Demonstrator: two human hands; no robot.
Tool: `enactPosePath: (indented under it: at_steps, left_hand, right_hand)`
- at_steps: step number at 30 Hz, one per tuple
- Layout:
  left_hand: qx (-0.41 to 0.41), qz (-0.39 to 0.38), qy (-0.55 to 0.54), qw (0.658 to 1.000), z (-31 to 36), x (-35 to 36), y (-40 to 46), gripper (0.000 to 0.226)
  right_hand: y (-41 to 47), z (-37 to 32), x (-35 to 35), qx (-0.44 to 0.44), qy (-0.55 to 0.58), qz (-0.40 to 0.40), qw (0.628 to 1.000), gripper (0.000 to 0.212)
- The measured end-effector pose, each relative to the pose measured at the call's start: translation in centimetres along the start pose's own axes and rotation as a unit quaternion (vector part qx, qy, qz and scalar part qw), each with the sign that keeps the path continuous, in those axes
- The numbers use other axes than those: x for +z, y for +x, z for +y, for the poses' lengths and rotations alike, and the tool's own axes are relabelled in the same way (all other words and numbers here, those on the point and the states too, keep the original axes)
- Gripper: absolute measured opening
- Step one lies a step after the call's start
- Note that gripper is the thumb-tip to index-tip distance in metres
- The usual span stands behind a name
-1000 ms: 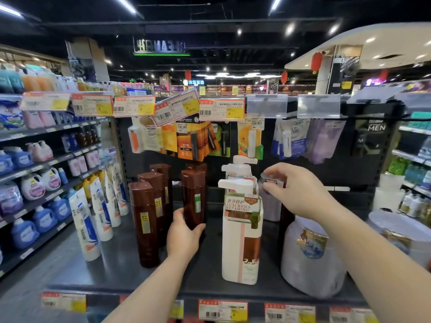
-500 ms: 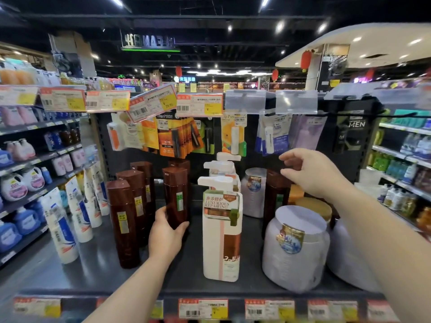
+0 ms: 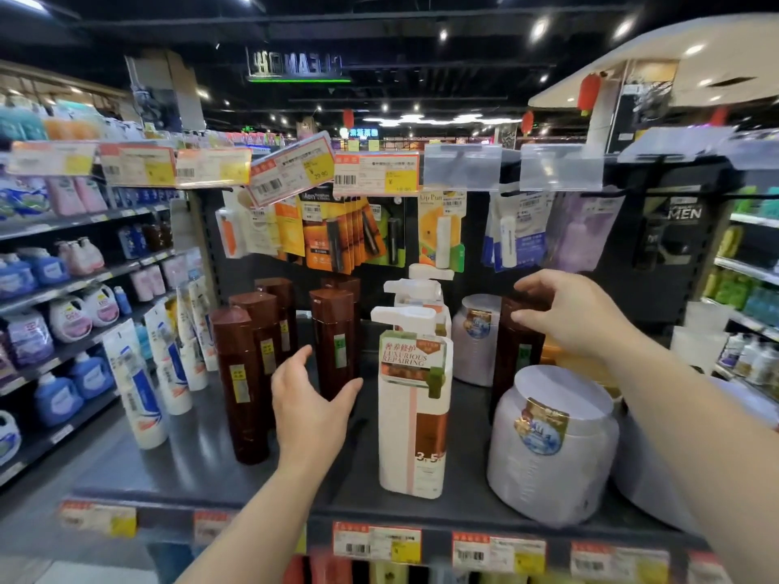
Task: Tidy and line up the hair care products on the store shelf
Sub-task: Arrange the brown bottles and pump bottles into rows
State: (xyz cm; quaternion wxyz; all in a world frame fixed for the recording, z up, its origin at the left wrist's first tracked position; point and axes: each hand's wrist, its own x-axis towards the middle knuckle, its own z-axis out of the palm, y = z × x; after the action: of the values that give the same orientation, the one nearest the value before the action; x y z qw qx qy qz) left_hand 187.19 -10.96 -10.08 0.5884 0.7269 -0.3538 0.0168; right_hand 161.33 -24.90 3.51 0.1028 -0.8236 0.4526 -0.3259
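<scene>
The left hand (image 3: pixel 310 408) is spread and loose, cupping the base of a brown shampoo bottle (image 3: pixel 335 343) without closing on it. At two o'clock the right hand (image 3: pixel 569 316) reaches for the cap of a dark brown bottle (image 3: pixel 516 351) behind the lavender jar (image 3: pixel 552 446); whether its fingers grip is unclear. Both bottles stand on the dark shelf (image 3: pixel 202 461). Best to close low on each, slide rather than lift, and avoid nudging the white pump bottle (image 3: pixel 415 406) at twelve.

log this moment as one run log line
left hand: open beside tall brown plastic bottle | right hand: gripping top of dark brown bottle | white pump bottle: upright on shelf
</scene>
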Motion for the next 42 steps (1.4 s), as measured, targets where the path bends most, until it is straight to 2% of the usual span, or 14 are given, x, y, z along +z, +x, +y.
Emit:
enactPosePath:
  at_steps: [8,12,15,19,22,24,27,29,34,37,39,42]
  left_hand:
    - [0.043,-0.003,-0.088,0.995,4.5,-1.5,-1.2,0.067]
    - [0.067,-0.013,-0.122,0.99,6.9,-2.1,-1.3,0.053]
    - [0.07,-0.024,-0.141,0.987,7.5,-2.5,-1.6,0.043]
    - [0.061,-0.031,-0.159,0.985,7.4,-2.6,-2.2,0.035]
    - [0.062,-0.037,-0.163,0.984,7.6,-2.5,-2.4,0.034]
    - [0.066,-0.045,-0.164,0.983,7.8,-2.5,-2.6,0.036]
    - [0.064,-0.061,-0.167,0.982,8.0,-2.5,-3.0,0.038]
    - [0.066,-0.071,-0.172,0.98,8.0,-2.7,-3.2,0.038]
    - [0.065,-0.099,-0.194,0.974,8.3,-3.1,-3.6,0.038]
    - [0.069,-0.112,-0.214,0.968,8.0,-3.6,-4.0,0.051]
    - [0.063,-0.115,-0.237,0.963,7.4,-4.1,-4.1,0.057]
    - [0.038,-0.12,-0.271,0.954,6.1,-5.2,-3.8,0.055]
  right_hand:
    - [1.3,0.8,1.6,0.004,-0.013,0.0,1.0,0.064]
    - [1.8,1.5,2.3,0.038,-0.049,-0.053,0.997,0.082]
    - [2.0,1.8,2.5,0.03,-0.044,-0.063,0.997,0.073]
    - [1.4,1.2,2.0,0.0,-0.01,-0.027,1.0,0.07]
    - [0.7,-0.2,0.7,-0.04,0.046,0.013,0.998,0.061]
    - [0.0,-1.5,-0.4,-0.073,0.069,0.01,0.995,0.055]
    - [-1.4,-3.1,-2.2,-0.111,0.098,-0.039,0.988,0.053]
    - [-2.4,-3.9,-3.5,-0.134,0.118,-0.106,0.978,0.054]
    - [-4.5,-5.5,-5.9,-0.169,0.161,-0.272,0.934,0.062]
    - [-5.7,-7.1,-5.8,-0.178,0.178,-0.346,0.904,0.06]
    - [-6.3,-8.6,-5.0,-0.188,0.181,-0.356,0.897,0.058]
    - [-6.7,-11.2,-3.2,-0.224,0.133,-0.31,0.914,0.055]
